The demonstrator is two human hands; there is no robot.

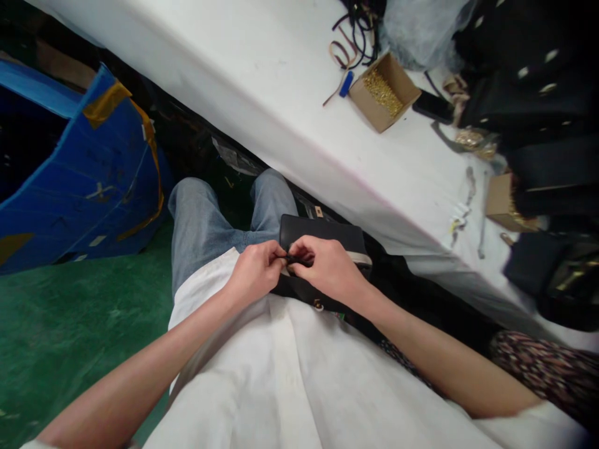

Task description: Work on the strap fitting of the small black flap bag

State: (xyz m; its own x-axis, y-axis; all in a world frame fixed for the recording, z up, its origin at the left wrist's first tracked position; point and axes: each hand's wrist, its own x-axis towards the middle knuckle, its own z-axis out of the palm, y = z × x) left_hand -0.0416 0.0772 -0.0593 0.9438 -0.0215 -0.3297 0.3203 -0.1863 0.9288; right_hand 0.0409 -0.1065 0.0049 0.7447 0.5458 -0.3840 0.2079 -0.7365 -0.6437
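A black bag (327,232) with a pale band and gold-coloured fittings rests on my lap, against the white shirt. Over it my two hands meet, fingertips close together. My left hand (256,269) is closed, its thumb and forefinger pinching one end of a thin black strap (294,257). From the other side, my right hand (331,267) is curled with thumb and fingers pinched on the same piece. The fingers partly cover the strap, so I cannot tell how it joins the bag.
A white-covered table (299,93) runs beside my knees. On it stand a cardboard box (367,111) of small gold pieces, a second small box (500,202), a phone (433,107) and several black bags (528,112). A blue container (103,181) with yellow tape is at left.
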